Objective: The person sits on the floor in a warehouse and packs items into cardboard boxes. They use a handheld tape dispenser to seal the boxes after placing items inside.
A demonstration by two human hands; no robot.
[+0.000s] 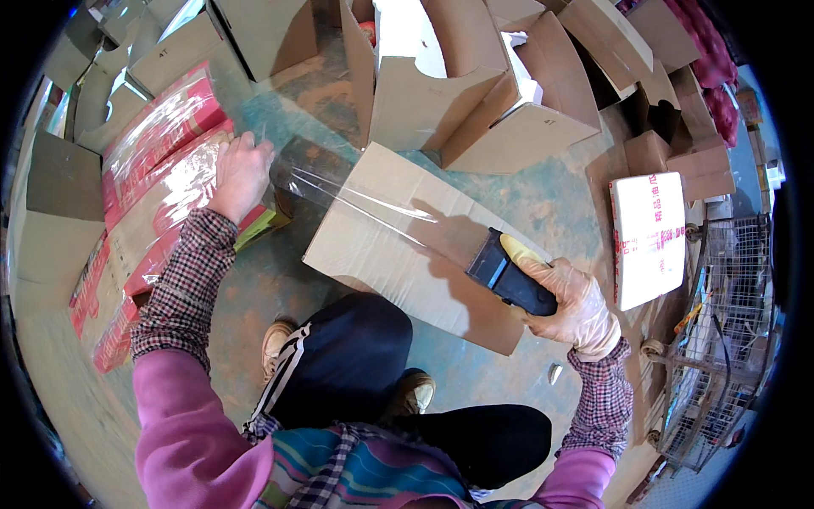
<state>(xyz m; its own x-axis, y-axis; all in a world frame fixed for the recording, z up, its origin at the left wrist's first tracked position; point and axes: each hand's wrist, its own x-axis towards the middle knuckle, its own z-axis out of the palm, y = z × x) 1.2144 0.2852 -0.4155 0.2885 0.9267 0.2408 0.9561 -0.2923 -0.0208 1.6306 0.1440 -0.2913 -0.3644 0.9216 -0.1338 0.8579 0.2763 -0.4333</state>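
Observation:
A strip of clear packing tape (362, 210) stretches across a folded brown cardboard piece (346, 257) on the floor before me. My left hand (243, 172) pinches the tape's free end beyond the cardboard's left edge, above a stack of red-printed flattened cartons (172, 172) with a shiny clear surface. In my right hand (575, 308), which wears a thin translucent glove, is a black tape dispenser (512, 273). The dispenser is over the right part of the cardboard, and the tape runs from its front end. The glove covers part of its body.
Open cardboard boxes (439, 105) with white liners stand ahead. At the right are a white printed foam box lid (648, 242) and a wire-mesh cart (715, 331). Red mesh sacks (709, 51) lie at the far right. More boxes (184, 57) stand at upper left.

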